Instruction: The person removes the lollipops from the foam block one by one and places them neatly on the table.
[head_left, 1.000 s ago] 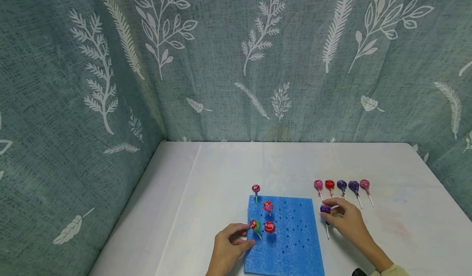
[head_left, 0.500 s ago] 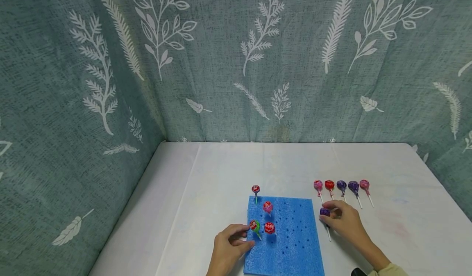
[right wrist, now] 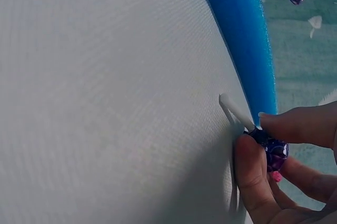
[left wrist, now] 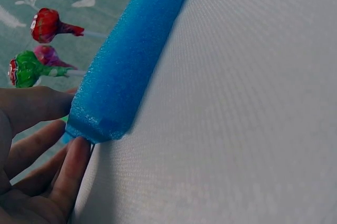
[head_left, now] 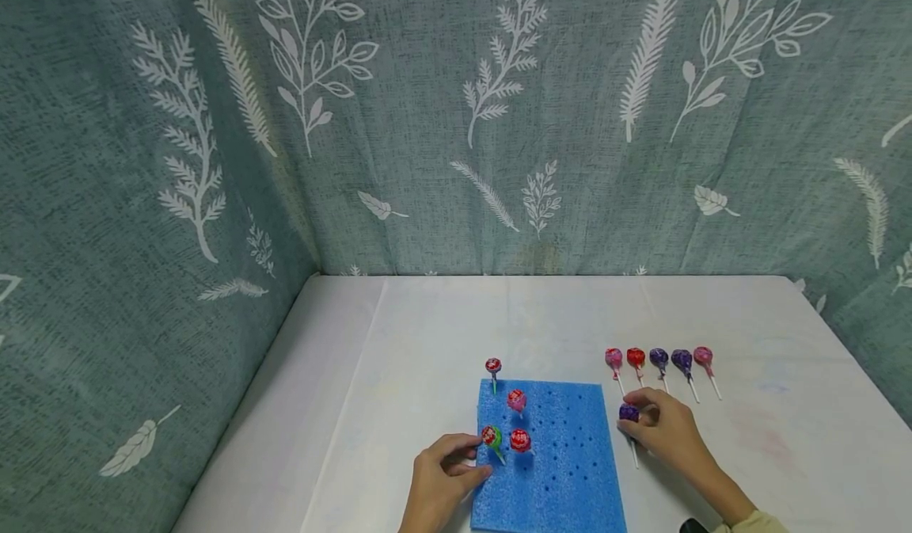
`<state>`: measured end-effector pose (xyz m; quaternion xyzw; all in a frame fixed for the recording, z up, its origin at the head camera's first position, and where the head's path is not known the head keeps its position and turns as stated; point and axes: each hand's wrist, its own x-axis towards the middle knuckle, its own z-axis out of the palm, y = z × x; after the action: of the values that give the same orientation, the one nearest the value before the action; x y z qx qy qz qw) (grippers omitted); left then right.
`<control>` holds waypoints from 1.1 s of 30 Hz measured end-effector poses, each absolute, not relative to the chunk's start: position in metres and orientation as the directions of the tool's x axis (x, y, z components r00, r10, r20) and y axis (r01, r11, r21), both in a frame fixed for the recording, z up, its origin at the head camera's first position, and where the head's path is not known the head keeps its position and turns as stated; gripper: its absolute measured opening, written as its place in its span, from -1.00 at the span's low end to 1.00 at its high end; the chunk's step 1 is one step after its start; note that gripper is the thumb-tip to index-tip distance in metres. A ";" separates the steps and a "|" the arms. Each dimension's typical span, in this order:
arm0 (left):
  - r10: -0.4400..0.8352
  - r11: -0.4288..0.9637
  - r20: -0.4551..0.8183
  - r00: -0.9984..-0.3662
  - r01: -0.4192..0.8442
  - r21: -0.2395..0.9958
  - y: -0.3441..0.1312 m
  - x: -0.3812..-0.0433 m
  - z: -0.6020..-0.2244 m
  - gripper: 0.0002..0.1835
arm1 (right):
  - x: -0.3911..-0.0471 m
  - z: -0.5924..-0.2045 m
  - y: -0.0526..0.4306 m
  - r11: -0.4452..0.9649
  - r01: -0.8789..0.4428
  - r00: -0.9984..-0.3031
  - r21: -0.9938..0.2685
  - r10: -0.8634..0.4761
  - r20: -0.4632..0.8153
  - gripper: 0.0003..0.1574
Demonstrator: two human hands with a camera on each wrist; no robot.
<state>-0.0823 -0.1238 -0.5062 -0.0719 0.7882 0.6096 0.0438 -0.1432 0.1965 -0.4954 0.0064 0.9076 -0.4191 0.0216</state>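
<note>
My right hand (head_left: pixel 666 430) pinches a purple-wrapped lollipop (head_left: pixel 628 412) between thumb and fingers, just right of the blue foam board (head_left: pixel 570 509). In the right wrist view the lollipop's white stick (right wrist: pixel 236 110) points away from the fingers, its tip close over the white table. My left hand (head_left: pixel 443 473) holds the board's left edge, fingers bent and thumb over the rim. Standing in the board are a red-and-green lollipop (head_left: pixel 492 436) beside those fingers, a red one (head_left: pixel 520 439), a pink one (head_left: pixel 516 400) and a dark red one with a green stick (head_left: pixel 493 365).
Behind my right hand, several lollipops lie in a row on the white table (head_left: pixel 399 343), among them a red one (head_left: pixel 636 356) and a pink one (head_left: pixel 703 356). Rows of small holes (head_left: pixel 566 438) dot the board. A leaf-patterned green curtain (head_left: pixel 427 121) borders the table.
The right hand has come slightly nearer with the purple lollipop, and its stick now slants a little more. The left hand and the board keep their place.
</note>
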 end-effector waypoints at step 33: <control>-0.052 0.237 -0.153 -0.987 -0.161 0.958 -0.125 -0.082 -0.505 -0.62 | -0.144 -0.490 0.197 0.731 -0.067 -0.998 -0.680 -0.052 0.041 -0.61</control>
<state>-0.0821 -0.1247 -0.5048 -0.0680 0.7850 0.6141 0.0445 -0.1438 0.1970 -0.4896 -0.0320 0.9302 -0.3656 -0.0097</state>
